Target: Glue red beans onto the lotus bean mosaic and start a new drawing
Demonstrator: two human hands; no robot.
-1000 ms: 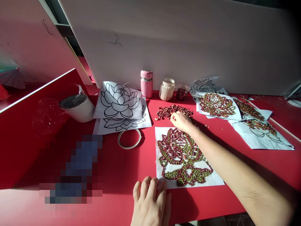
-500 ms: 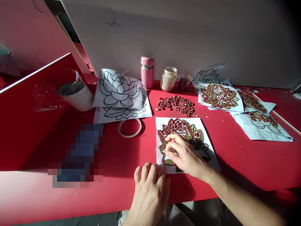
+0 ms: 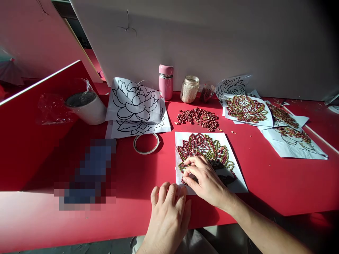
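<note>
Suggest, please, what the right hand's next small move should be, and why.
I would probably ease the right hand slightly down at the sheet's lower left. Its bent fingers are already over the bean pattern there, and the left hand lies by the near edge. Whether the fingers pinch a bean, I cannot tell.

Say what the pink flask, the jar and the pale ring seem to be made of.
Pink flask: likely painted metal, glossy, with a shiny silvery neck band. Jar: probably glass, shiny at the rim, cloudy with pale patches below. Pale ring: perhaps cardboard or tape, matte, given its thin beige band.
</note>
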